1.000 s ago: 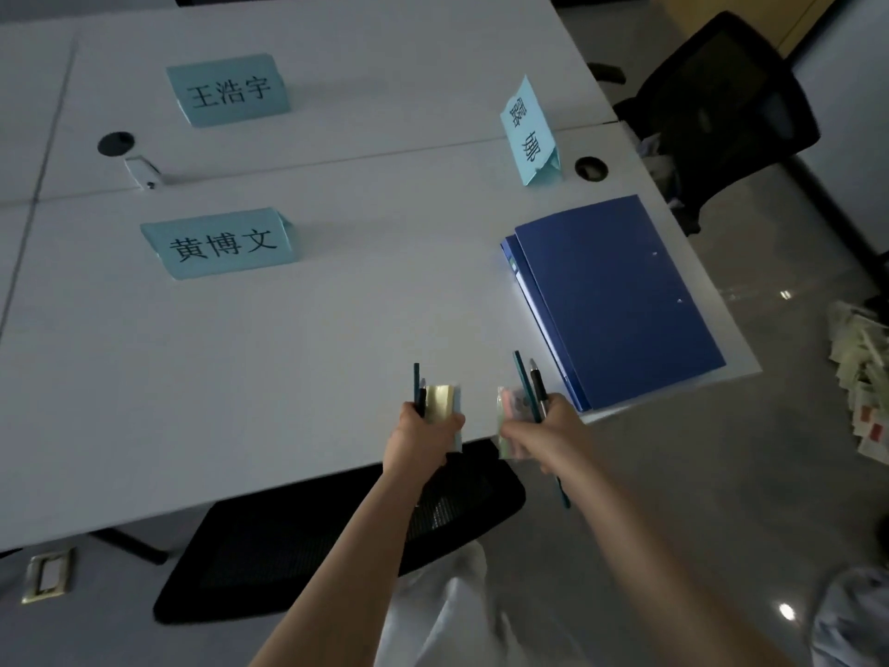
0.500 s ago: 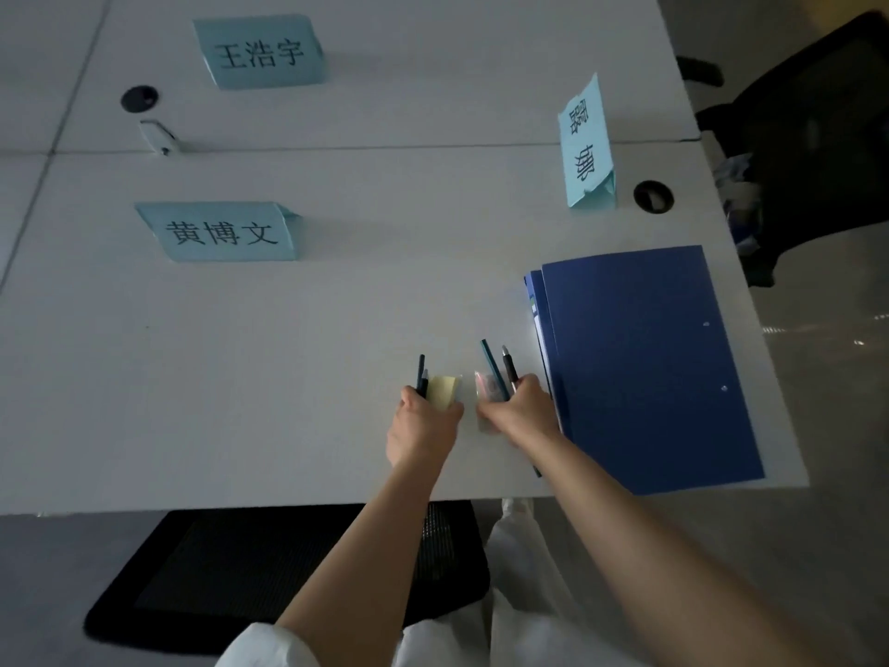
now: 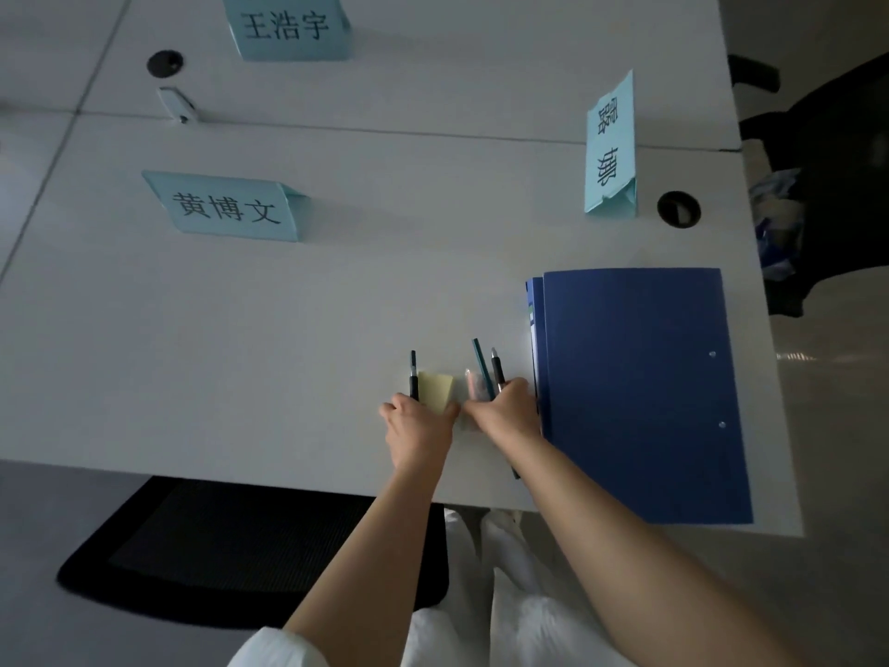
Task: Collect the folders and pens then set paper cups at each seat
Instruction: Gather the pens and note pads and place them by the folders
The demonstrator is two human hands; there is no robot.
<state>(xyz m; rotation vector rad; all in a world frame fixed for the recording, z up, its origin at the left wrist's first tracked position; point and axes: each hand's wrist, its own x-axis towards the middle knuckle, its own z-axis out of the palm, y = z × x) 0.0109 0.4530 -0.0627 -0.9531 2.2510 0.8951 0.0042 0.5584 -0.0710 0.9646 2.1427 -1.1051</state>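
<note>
My left hand [image 3: 419,426] grips a dark pen [image 3: 412,373] and a yellow sticky-note pad [image 3: 435,389] over the white table [image 3: 240,353]. Right beside it, my right hand [image 3: 505,411] grips a teal pencil [image 3: 482,365], a black pen [image 3: 497,370] and a pale pad [image 3: 472,383]. The two hands almost touch. A stack of blue folders [image 3: 640,392] lies flat at the table's right front corner, just right of my right hand.
Three light-blue name cards stand on the table: one at mid left [image 3: 226,207], one at the far edge [image 3: 288,26], one at the right [image 3: 611,151]. Cable holes [image 3: 678,209] pierce the tabletop. A black chair [image 3: 250,546] sits under the front edge, another [image 3: 827,175] at the right.
Both hands, holding the pens and pads, have moved forward from the front edge to over the table near the folders. My view has shifted closer and to the right.
</note>
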